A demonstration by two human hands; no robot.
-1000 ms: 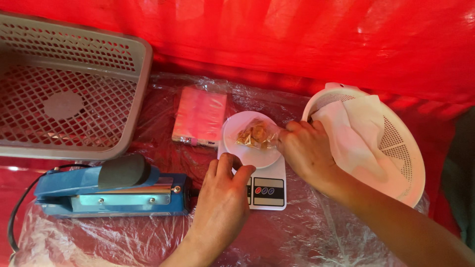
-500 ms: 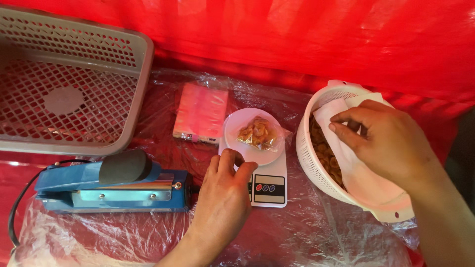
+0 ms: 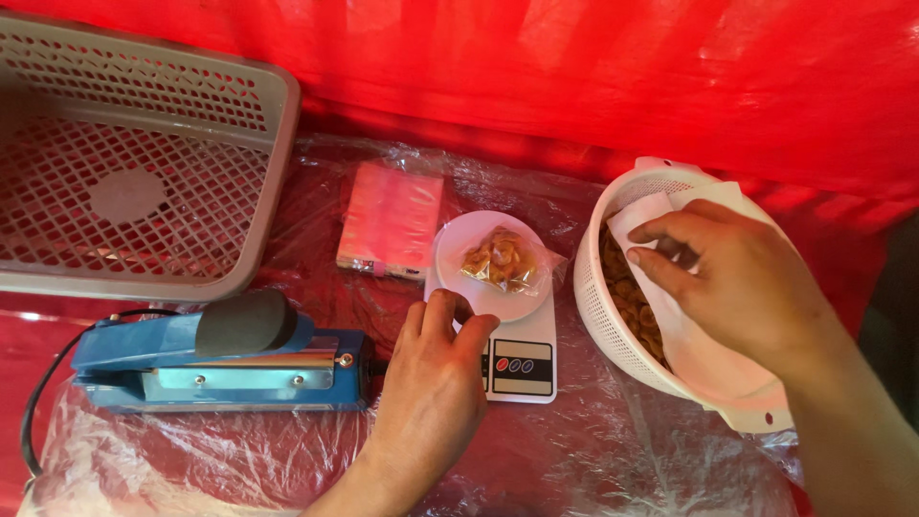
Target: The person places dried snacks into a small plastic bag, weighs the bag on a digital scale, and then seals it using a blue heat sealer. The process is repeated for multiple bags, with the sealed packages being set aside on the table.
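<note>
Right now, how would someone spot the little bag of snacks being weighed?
Find the white colander on the right, then look just left to the small white scale. On its round white plate lies the clear bag of golden ring snacks, the only sealed packet; the left hand touches the plate's rim.

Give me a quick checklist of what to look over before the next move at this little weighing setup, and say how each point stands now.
1. Small clear bag of snacks sits on the white dish: ok.
2. Dish rests on the kitchen scale: ok.
3. Scale readout visible: not ok, the left hand rests at its front edge and the reading cannot be made out.
4. Right hand is inside the white colander over the snacks; whether it holds any: cannot tell.
5. Blue heat sealer within reach, lever down: ok.
6. Stack of pink bags lies beside the dish: ok.
</note>
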